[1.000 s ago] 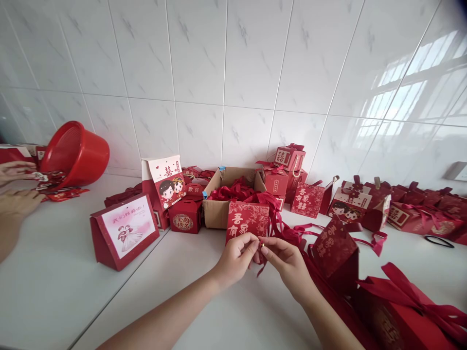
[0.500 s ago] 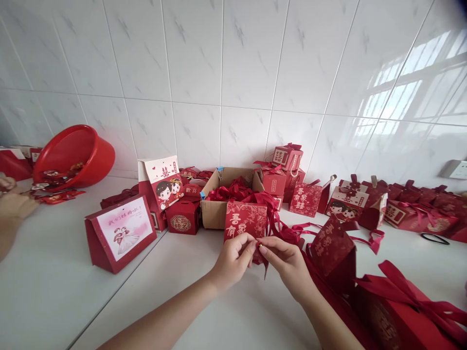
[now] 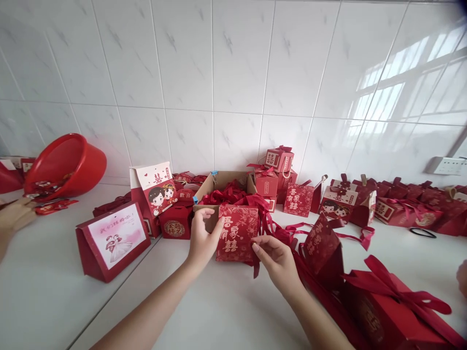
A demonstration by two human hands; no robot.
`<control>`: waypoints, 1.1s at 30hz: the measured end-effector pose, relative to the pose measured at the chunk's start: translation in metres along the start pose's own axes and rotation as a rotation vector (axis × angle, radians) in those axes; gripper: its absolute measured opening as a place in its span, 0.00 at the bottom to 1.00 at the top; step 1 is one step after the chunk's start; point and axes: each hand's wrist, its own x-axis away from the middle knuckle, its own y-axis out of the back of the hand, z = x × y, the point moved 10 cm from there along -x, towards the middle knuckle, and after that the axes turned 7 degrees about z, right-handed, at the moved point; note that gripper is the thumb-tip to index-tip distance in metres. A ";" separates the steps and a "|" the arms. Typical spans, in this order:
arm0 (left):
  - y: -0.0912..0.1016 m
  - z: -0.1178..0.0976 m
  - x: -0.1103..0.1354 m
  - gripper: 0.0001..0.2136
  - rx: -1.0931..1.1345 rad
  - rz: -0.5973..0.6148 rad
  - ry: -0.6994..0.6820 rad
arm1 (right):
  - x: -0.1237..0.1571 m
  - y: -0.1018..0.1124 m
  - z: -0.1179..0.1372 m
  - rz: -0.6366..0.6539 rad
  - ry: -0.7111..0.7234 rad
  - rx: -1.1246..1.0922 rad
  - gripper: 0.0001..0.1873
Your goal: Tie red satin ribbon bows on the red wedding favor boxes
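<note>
A small red gift box (image 3: 237, 233) with gold characters stands on the white counter (image 3: 226, 306) in front of me. My left hand (image 3: 202, 238) grips its left side, thumb and fingers curled around the edge. My right hand (image 3: 273, 257) pinches the box's lower right corner, where a red ribbon (image 3: 257, 266) hangs down. Behind the box sits an open cardboard carton (image 3: 222, 182) full of red ribbons.
A red triangular box with a wedding picture (image 3: 111, 240) stands left. A red basin (image 3: 65, 165) lies tipped at far left, beside another person's hand (image 3: 14, 216). Many red gift boxes (image 3: 383, 206) line the wall. More red boxes with ribbons (image 3: 386, 306) lie at lower right.
My left hand moved from pinching the ribbon at the box's bottom up to the box's left side. The box now stands upright facing me. The view shifted slightly right.
</note>
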 end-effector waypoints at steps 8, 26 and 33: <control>-0.021 0.003 -0.015 0.14 0.047 0.288 0.131 | 0.000 0.002 0.013 -0.024 0.046 0.054 0.15; -0.040 -0.048 0.046 0.07 0.234 0.514 -0.142 | 0.012 0.000 0.049 -0.027 0.298 0.193 0.04; -0.045 -0.051 0.054 0.06 0.402 0.568 -0.080 | 0.015 -0.001 0.054 -0.023 0.344 0.244 0.05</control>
